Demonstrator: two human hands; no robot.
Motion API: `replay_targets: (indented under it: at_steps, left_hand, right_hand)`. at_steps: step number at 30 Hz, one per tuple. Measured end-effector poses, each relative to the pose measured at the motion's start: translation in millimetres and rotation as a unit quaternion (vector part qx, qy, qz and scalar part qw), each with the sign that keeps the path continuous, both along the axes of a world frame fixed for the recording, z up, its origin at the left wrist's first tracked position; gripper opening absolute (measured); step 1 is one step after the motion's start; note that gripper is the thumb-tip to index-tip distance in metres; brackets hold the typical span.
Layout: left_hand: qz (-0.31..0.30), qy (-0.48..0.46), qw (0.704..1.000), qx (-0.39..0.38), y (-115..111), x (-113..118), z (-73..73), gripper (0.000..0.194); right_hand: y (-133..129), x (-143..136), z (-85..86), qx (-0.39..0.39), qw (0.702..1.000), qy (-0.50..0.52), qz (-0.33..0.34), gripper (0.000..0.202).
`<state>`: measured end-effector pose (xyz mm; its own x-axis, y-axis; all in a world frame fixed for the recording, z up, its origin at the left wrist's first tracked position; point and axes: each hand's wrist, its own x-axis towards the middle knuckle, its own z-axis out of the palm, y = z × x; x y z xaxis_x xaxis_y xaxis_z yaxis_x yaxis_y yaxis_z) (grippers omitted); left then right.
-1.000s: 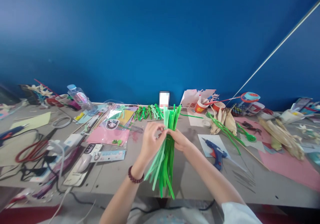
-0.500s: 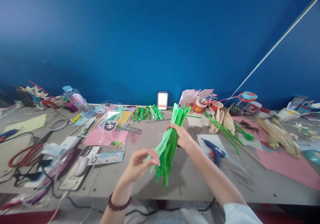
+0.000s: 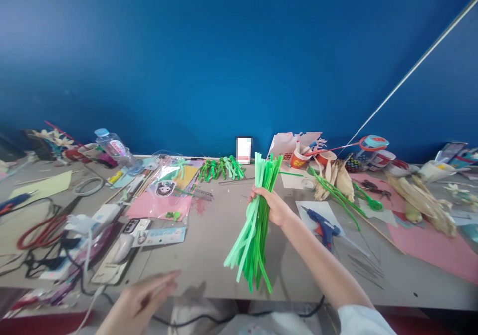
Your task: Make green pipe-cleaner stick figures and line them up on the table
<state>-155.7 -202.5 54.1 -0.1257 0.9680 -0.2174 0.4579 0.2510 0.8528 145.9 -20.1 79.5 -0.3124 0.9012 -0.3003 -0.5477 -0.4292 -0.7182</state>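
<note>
A thick bundle of green pipe cleaners, light and dark green, is gripped near its upper part by my right hand. Its lower ends fan out above the grey table. My left hand is at the table's front edge, apart from the bundle, a little blurred, with its fingers stretched out and nothing visible in them. Short twisted green pieces lie at the back of the table, beside a small upright white card or screen.
A blue glue gun lies on white paper to the right, near corn husks and red cups. At the left are a plastic bottle, red-handled scissors, cables and a phone.
My left hand has left the bundle and moved down and left, its fingers straightening. The bundle stays in my right hand, its lower ends hanging more loosely spread.
</note>
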Motion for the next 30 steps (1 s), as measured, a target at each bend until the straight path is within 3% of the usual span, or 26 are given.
replay_targets:
  at_steps: [4,9,12,14,17,23,30]
  left_hand:
    - [0.045,-0.051,0.989,0.133,51.2,48.4,13.8,0.028]
    - [-0.075,-0.145,0.978,0.131,94.6,120.0,18.7,0.026]
    - [-0.046,-0.194,0.972,0.124,105.7,141.5,15.6,0.025]
    - [-0.023,-0.233,0.966,0.107,110.0,146.4,11.3,0.027]
    - [-0.048,-0.28,0.956,0.073,113.2,147.5,2.2,0.032]
    - [-0.018,-0.309,0.949,0.055,115.3,142.3,-7.4,0.033]
    - [-0.111,-0.413,0.903,-0.028,118.6,133.4,1.1,0.03]
  right_hand:
    - [-11.6,-7.0,5.9,0.043,0.998,0.001,0.038,0.025]
    - [-22.6,-11.9,6.0,0.101,0.993,-0.026,0.062,0.021]
    - [-25.5,-10.9,3.5,0.119,0.991,-0.034,0.054,0.02]
    - [-26.4,-9.2,1.4,0.116,0.992,-0.027,0.049,0.021]
    - [-26.9,-7.0,-1.5,0.118,0.992,-0.022,0.034,0.023]
    - [-26.7,-7.5,-2.1,0.147,0.989,-0.021,0.002,0.025]
    - [-27.6,-7.2,5.7,0.152,0.988,-0.008,0.004,0.025]
